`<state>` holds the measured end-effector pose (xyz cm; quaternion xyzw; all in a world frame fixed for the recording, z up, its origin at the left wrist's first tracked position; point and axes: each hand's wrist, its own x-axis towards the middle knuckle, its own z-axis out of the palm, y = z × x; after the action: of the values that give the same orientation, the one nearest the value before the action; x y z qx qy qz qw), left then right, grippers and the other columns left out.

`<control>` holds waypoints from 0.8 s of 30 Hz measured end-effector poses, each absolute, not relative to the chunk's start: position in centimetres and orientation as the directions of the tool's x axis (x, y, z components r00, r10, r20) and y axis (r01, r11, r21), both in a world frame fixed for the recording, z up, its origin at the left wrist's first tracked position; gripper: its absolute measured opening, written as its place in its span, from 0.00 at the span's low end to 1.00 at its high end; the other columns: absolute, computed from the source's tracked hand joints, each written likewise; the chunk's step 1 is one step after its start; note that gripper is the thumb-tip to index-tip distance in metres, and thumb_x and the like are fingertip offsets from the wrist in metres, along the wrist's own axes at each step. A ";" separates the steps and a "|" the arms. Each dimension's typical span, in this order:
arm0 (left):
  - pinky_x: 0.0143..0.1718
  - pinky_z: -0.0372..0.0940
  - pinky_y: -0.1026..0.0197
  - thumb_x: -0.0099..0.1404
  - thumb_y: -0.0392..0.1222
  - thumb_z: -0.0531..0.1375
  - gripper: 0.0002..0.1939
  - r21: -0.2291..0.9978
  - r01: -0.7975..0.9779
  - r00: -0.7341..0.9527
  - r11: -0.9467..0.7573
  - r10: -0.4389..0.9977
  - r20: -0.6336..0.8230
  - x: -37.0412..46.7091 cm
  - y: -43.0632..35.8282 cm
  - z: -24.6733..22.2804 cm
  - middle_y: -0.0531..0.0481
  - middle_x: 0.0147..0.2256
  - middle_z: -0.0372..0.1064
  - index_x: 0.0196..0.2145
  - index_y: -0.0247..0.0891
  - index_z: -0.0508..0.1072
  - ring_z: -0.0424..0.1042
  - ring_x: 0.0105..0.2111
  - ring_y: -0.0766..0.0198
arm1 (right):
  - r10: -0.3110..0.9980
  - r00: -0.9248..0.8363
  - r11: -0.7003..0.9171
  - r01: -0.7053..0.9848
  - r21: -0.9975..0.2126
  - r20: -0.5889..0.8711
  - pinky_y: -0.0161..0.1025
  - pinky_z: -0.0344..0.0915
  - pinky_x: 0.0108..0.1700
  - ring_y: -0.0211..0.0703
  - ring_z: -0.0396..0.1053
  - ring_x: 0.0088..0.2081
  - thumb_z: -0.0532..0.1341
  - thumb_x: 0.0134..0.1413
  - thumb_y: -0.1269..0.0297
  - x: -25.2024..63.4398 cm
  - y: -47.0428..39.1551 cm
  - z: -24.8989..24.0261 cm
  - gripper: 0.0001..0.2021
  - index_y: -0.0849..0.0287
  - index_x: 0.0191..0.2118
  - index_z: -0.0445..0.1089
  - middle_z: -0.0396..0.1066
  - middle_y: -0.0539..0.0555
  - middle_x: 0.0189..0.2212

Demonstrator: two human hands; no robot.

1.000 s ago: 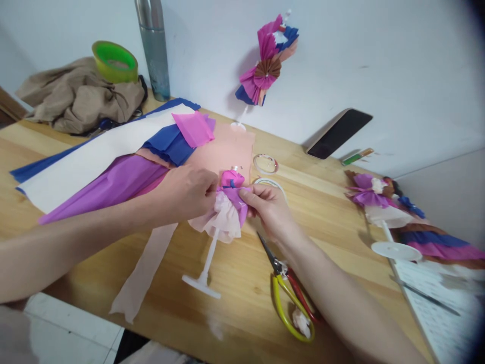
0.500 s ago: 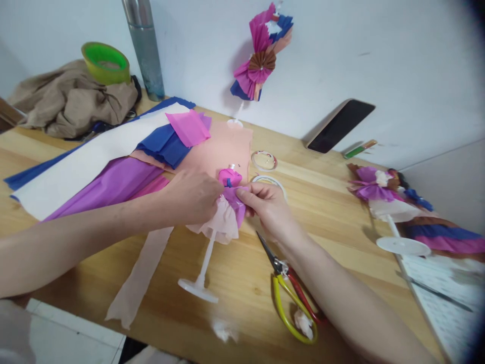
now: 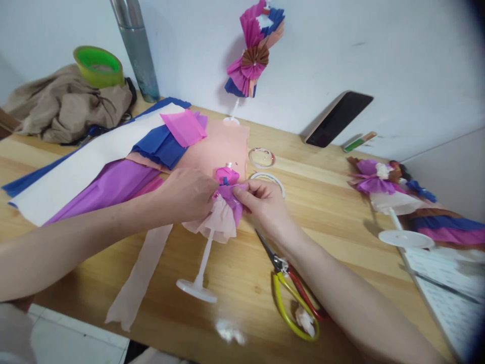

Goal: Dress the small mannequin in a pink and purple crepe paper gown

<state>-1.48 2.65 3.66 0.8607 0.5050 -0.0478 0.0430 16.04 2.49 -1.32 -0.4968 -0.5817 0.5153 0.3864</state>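
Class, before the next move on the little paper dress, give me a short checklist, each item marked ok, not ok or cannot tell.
1. Left hand holds the paper dress: ok.
2. Right hand pinches the purple layer: ok.
3. Stand base flat on the table: cannot tell; the stem tilts.
4. Scissors lying closed: ok.
5. Tape ring near the right hand: ok.
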 end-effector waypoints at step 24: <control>0.22 0.44 0.61 0.63 0.40 0.51 0.14 0.137 0.889 0.436 -0.437 0.899 0.040 -3.0 1.5 2.2 0.49 0.23 0.68 0.22 0.37 0.68 0.65 0.23 0.63 | 0.974 -0.215 0.132 0.289 -0.948 0.070 0.35 0.54 0.25 0.35 0.58 0.21 0.60 0.48 0.61 16.0 2.5 -2.6 0.07 0.57 0.24 0.66 0.62 0.46 0.18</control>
<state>-3.04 1.50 2.17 0.8459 0.5285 0.0534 0.0476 15.99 2.52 -2.60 -0.4908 -0.6436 0.4396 0.3895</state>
